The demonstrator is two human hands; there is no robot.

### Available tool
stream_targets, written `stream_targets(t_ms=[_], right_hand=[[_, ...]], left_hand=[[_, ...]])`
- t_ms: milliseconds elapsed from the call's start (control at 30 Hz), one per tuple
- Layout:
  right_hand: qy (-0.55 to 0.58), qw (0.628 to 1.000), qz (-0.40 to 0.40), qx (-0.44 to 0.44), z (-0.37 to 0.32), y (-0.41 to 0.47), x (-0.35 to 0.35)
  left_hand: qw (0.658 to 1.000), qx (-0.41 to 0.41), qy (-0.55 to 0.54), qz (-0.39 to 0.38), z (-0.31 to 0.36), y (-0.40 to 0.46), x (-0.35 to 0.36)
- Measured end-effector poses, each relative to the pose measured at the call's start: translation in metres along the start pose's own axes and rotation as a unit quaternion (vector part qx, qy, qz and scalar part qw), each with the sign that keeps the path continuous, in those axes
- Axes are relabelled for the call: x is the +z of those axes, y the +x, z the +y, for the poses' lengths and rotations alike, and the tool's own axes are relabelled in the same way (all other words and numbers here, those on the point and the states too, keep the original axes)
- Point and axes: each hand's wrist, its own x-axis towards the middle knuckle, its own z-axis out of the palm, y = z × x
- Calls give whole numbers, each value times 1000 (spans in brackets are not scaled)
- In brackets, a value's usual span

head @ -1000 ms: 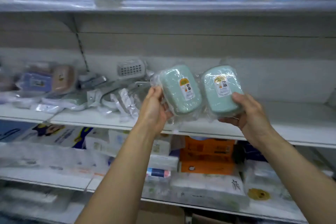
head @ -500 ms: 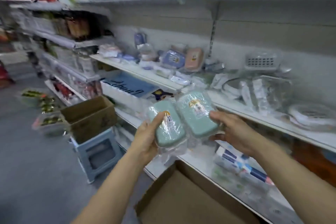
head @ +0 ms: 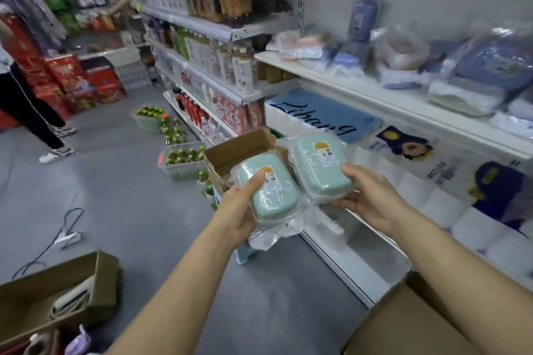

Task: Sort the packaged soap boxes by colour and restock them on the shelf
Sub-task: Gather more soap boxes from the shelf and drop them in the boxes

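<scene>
Green soap boxes, two of them in clear wrap, are sitting side by side at chest height over the aisle floor [head: 138, 210]. Left hand [head: 240, 212] is gripping the left box [head: 272, 192], thumb lying across its label. Right hand [head: 367, 194] is gripping the right box [head: 320, 168] from below. Blue and pink packaged goods are lying on the shelf [head: 375, 95] to the right. An open carton [head: 239, 150] is standing behind the boxes.
</scene>
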Motion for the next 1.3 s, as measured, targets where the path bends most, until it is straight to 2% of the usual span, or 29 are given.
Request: stream_targets(t_ms=[267, 533, 833, 1167, 1233, 1300], right_hand=[[-18, 999, 33, 26, -3, 128, 34], [-62, 993, 39, 94, -6, 314, 52], [-166, 972, 18, 165, 54, 507, 118], [-303, 918, 27, 253, 187, 690, 141], [-384, 888, 25, 254, 212, 713, 137], [-468, 848, -22, 246, 233, 724, 133]], left_hand=[[998, -25, -28, 59, 33, 123, -49], [989, -54, -27, 137, 67, 301, -85], [960, -151, -62, 228, 73, 483, -129], [926, -241, -36, 288, 7, 662, -204], [917, -260, 2, 302, -12, 687, -214], [908, -283, 96, 294, -42, 711, -232]])
